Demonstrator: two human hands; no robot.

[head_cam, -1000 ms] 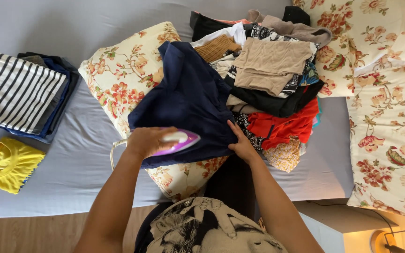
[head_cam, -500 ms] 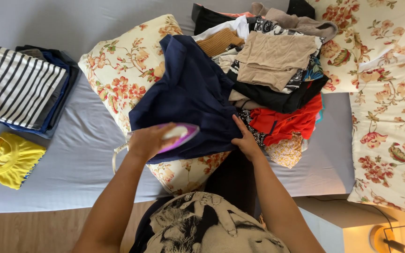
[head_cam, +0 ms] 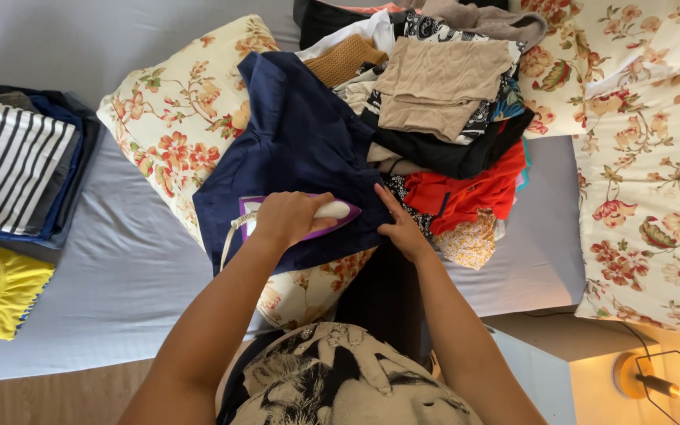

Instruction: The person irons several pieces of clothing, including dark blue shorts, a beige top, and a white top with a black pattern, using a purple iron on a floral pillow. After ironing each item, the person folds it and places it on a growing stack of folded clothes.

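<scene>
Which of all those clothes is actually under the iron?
The navy blue garment spread over the floral pillow. The left hand presses the purple-and-white iron on it; the other clothes sit piled or folded, untouched by the iron.

Left hand (head_cam: 289,218) presses iron (head_cam: 308,218) onto navy garment (head_cam: 297,138).

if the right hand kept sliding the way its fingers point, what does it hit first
Probably the heap of loose clothes. The right hand lies flat on the edge of the navy garment, fingers pointing up and slightly left, with the heap's dark and patterned pieces just beyond them.
</scene>
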